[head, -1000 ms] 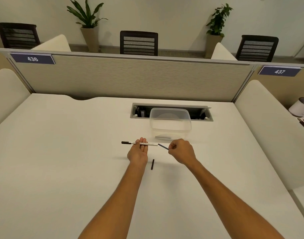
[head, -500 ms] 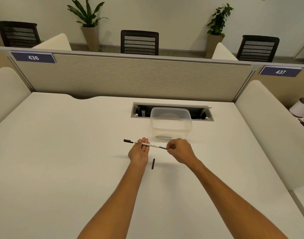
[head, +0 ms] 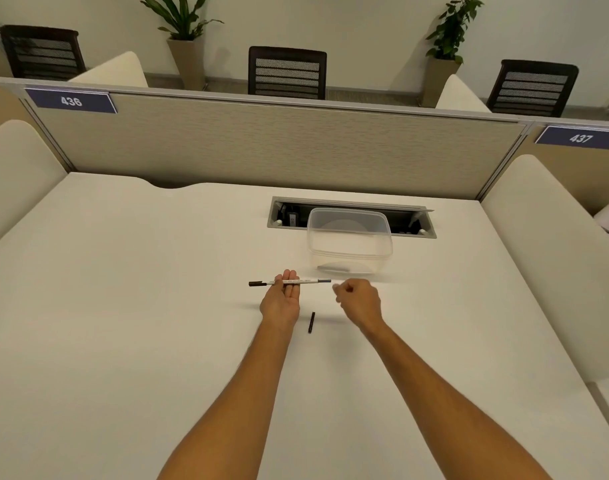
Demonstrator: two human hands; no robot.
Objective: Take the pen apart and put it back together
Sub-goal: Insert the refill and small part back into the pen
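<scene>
A white pen barrel with a black cap on its left end lies level across the fingers of my left hand, which grips it palm up. A short bluish piece sticks out of the barrel's right end. My right hand is just right of that end, fingers curled, a small gap from it, with nothing visible in it. A small black pen piece lies on the white desk between my two wrists.
A clear plastic container stands just beyond the hands, in front of a recessed cable tray. A beige partition closes the desk's far edge, with cream side panels left and right. Chairs and plants stand beyond.
The thin dark refill that my right hand held at an angle has gone into the barrel's right end. My right hand has drawn slightly back from the pen.
</scene>
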